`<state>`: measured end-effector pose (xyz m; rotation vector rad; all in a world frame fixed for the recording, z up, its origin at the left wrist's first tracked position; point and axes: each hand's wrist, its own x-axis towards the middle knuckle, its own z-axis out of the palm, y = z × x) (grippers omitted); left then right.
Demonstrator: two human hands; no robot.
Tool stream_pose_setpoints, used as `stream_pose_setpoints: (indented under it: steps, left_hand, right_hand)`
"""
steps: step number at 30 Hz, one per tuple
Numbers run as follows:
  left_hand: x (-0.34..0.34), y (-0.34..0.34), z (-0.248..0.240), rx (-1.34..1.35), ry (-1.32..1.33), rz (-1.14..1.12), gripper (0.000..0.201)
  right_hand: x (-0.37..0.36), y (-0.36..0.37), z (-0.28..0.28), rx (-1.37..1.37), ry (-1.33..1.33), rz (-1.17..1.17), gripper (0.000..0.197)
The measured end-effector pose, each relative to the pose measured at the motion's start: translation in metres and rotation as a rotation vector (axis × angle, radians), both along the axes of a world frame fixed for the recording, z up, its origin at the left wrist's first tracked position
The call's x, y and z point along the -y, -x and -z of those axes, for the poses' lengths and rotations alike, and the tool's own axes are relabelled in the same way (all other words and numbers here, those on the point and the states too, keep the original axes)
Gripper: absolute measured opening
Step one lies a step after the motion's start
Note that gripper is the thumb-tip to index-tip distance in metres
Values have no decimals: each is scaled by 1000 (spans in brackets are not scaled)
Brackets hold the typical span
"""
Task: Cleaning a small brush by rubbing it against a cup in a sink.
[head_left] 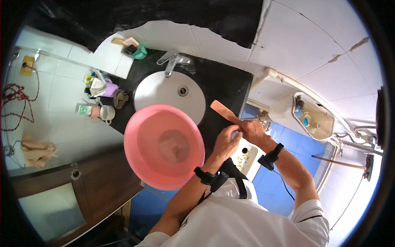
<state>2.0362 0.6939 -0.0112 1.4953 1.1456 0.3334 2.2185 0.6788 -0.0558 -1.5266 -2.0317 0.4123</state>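
Note:
My right hand (253, 132) is closed around one end of a flat orange-brown bar or paddle (222, 110). Its other end points up and left over the black counter, and its exact kind does not show. My left hand (226, 144) is close against the right one, fingers curled in. A small bluish-grey bit (234, 134) shows at its fingertips, too small to name. To the left, a large pink basin (138, 156) overlaps the front of the white sink (148, 92) and the counter's edge. Something pale lies at the basin's bottom.
A chrome faucet (173, 64) stands behind the sink on the black counter (228, 78). Cups, including a white mug (108, 113), and a green holder (139, 52) line the counter's left side. An open toilet tank (314, 117) is at right, above blue floor tiles (271, 181).

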Motion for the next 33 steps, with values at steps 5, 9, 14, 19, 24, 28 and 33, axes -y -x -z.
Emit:
stream_pose_setpoints:
  steps: [5,9,14,19,24,28,33]
  left_hand:
    - [-9,2,1,37,-17,-70,43]
    - [-7,0,16,63,-39,-127,40]
    - [-7,4,10,67,-87,-171,39]
    - [-12,1,3,84,-20,-168,43]
    - [-12,10,26,62,3,-142,47]
    - [-14,4,23,110,83,-138,49]
    - [-7,-3,27,49,43,-175,50]
  right_hand:
    - [-68,-34,-19,161,166,328,33]
    - [-33,-3,25,282,226,82,17]
    - [-47,-63,44,196,230,156,18]
    - [-33,-47,24,329,145,100,26]
    - [-11,-44,8,455,138,-41,46]
    - [-47,-65,-8,241,75,300,38]
    - [14,-21,-8,217,97,2,38]
